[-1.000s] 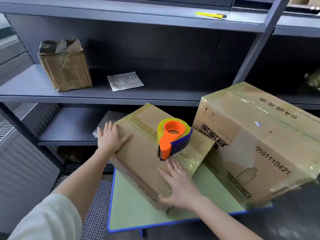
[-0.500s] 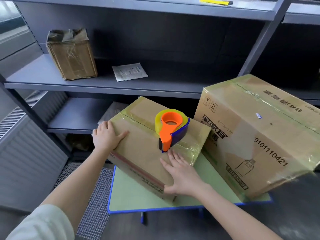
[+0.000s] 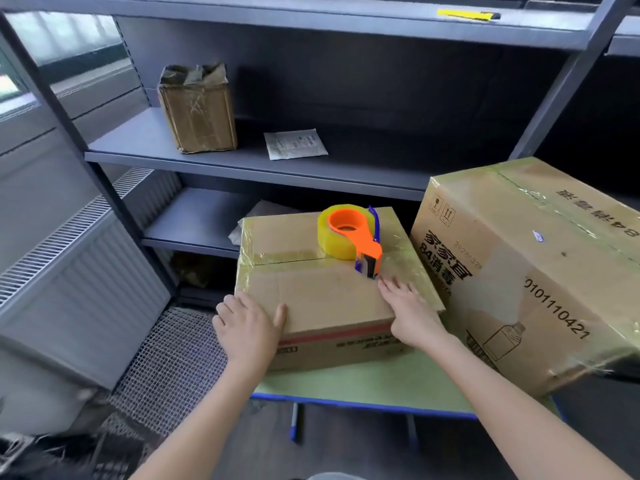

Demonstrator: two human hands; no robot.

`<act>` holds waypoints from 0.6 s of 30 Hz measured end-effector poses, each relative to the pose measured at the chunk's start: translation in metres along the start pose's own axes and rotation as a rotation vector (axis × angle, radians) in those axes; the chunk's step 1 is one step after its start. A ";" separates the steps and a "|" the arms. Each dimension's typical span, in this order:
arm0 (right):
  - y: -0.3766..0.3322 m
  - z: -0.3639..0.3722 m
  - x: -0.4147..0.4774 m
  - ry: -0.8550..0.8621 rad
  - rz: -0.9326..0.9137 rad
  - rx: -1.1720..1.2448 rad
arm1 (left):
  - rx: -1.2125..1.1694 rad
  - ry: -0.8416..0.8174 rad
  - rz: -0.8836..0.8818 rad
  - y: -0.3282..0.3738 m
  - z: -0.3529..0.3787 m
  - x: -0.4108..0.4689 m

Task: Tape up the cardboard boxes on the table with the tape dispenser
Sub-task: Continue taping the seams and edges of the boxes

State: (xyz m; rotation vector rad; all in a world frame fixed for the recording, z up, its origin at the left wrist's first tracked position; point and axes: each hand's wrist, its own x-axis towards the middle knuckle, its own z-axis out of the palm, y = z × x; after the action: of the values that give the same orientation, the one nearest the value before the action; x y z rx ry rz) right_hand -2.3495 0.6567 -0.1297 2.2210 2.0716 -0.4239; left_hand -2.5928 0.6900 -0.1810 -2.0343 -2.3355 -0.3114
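**boxfan:** so what are the hands actually doing here?

**tapeguy:** both are laid on the small cardboard box (image 3: pixel 322 296). The left hand (image 3: pixel 247 325) sits over the box's near left corner. Its thumb lies on the top and its fingers are fairly straight, nothing pinched. The right hand (image 3: pixel 410 313) is flat on the box's top by the near right edge, fingers straight and a bit spread, holding nothing.

**boxfan:** and the tape dispenser?

**tapeguy:** the tape dispenser (image 3: pixel 349 237) stands on top of that box, toward its far right. It's got an orange handle and a yellowish roll, and the cutter end points at the right hand. The fingertips end right at the cutter. Touching or just short, honestly can't tell from this angle.

**boxfan:** anything crowding it?

**tapeguy:** yeah, a big printed box (image 3: pixel 519 271) wrapped in tape sits right up against the small box's right side, and it's taller. Both are on a green table (image 3: pixel 363 382) with a blue edge.
- **Behind the box:** a grey shelf rack (image 3: pixel 242 161).
- **Up and behind-left of it:** a scruffy taped carton (image 3: pixel 197 109).
- **Straight behind and above:** a white paper packet (image 3: pixel 296 144).
- **Way above the box, on the top shelf:** a yellow strip-like thing (image 3: pixel 464 14).
- **Left of the box:** a white radiator (image 3: pixel 79 271) and a metal mesh (image 3: pixel 166 358) down by the floor.
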 end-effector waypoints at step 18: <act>-0.086 0.070 0.017 0.393 0.287 0.309 | -0.431 -0.288 0.061 -0.009 -0.002 0.062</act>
State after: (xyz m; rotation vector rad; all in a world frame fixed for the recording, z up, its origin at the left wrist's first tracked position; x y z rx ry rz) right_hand -2.4440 0.6632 -0.1900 2.9400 1.8997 -0.3198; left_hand -2.6111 0.7488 -0.1711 -2.4851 -2.5385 -0.6036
